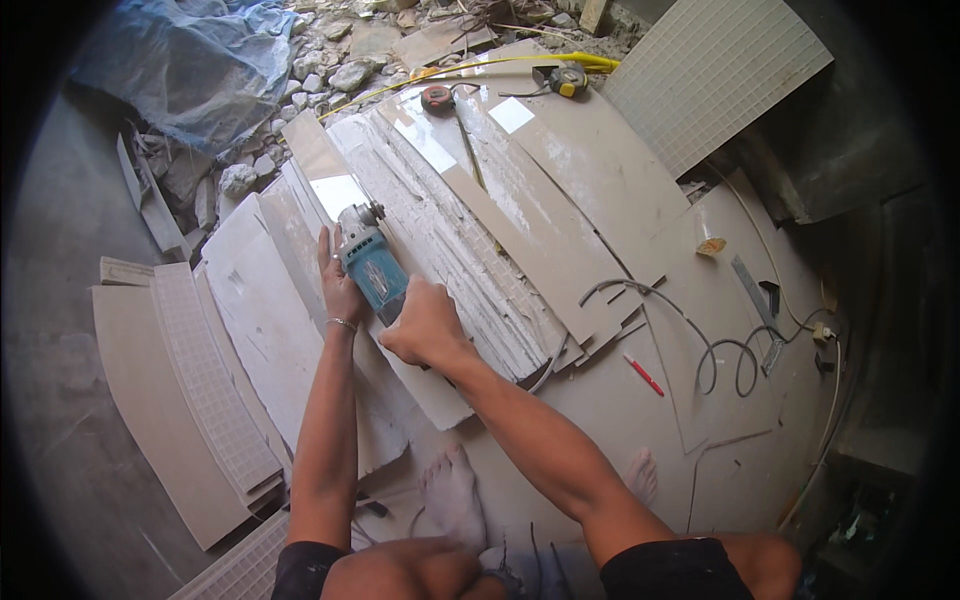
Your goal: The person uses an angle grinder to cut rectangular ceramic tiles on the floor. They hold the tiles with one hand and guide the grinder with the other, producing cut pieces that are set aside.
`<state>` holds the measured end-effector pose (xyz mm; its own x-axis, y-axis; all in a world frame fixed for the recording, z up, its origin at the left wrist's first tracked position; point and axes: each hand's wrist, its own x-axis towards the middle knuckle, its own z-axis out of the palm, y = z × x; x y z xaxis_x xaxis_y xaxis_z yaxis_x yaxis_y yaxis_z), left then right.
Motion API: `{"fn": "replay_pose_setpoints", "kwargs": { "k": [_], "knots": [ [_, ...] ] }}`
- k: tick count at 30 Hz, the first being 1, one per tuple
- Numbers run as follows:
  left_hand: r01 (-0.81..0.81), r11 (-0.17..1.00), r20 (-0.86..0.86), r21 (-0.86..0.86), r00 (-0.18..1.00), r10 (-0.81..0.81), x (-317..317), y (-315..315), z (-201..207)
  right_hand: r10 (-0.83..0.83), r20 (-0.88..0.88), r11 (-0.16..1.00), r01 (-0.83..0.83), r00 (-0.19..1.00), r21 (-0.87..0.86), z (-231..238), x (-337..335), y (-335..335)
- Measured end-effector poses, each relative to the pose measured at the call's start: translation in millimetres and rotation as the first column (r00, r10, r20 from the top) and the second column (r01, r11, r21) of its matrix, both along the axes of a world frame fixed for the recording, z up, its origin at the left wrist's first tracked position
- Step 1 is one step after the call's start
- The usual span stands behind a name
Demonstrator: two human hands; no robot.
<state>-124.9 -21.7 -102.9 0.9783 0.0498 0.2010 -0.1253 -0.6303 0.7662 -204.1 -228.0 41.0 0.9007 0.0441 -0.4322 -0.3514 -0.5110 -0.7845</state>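
An angle grinder (374, 270) with a teal body and a grey metal head lies slantwise over the stacked slabs. My right hand (428, 325) is wrapped round its dark rear end. Along the left side of its head, my left hand (342, 290) grips the tool, the fingers pointing away from me and partly hidden by it. The small disc (377, 210) shows edge-on at the head's right side. Beneath the tool is a narrow beige tile piece (318, 155); beside it lie rough, whitish tile strips (430, 225) with mortar-like residue.
Two tape measures, one red and black (437, 99), one yellow and black (568, 80), lie at the far side. A red pen (644, 375), a metal square (755, 290) and a coiled grey cable (710, 350) are at right. Rubble (350, 75) and blue sheeting (195, 70) lie beyond.
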Motion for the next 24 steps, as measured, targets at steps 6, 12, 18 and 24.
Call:
{"fn": "replay_pose_setpoints", "kwargs": {
  "k": [6, 12, 18, 24],
  "knots": [
    [0.042, 0.979, 0.001, -0.201, 0.999, -0.043, 2.5, 2.8, -2.8, -0.030, 0.050, 0.998, 0.033, 0.998, -0.050, -0.4, -3.5, 6.2],
    [0.033, 0.999, 0.017, -0.013, 0.999, -0.033, 2.5, 6.3, -6.2, -0.025, 0.024, 0.999, 0.025, 0.999, -0.024, 3.2, -2.1, 3.5],
    [0.013, 0.946, -0.041, -0.324, 0.999, -0.028, 9.4, 5.1, -18.0, 0.024, -0.108, 0.999, -0.026, 0.994, -0.021, 17.8, -0.6, -2.4],
    [-0.006, 0.913, -0.045, -0.408, 0.999, -0.013, 11.3, 4.8, -20.0, 0.027, -0.121, 0.999, -0.030, 0.992, -0.022, 24.5, 0.5, -3.1]
  ]
}}
